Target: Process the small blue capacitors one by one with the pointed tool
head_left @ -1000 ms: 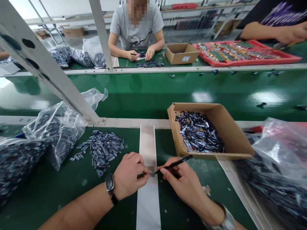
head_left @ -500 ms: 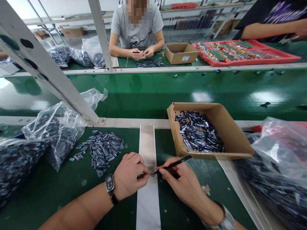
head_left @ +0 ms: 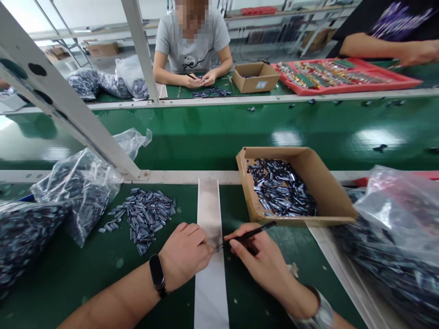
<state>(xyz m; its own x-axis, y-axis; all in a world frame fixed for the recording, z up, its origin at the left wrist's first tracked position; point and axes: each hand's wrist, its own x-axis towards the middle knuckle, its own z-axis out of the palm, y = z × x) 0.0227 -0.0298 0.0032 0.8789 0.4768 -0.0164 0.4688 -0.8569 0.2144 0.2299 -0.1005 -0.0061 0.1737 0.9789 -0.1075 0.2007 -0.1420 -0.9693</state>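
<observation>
Left hand curled nearly shut, fingertips pinching a small metal part over the white strip; right hand gripped a black stylus pen-style, tip at the part. Loose parts lay within reach left, cardboard box right.

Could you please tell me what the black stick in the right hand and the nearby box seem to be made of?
The black stick looks like plastic, with a faint sheen, though it's too thin to be sure. The box looks like matte cardboard, with folded corners.
</observation>
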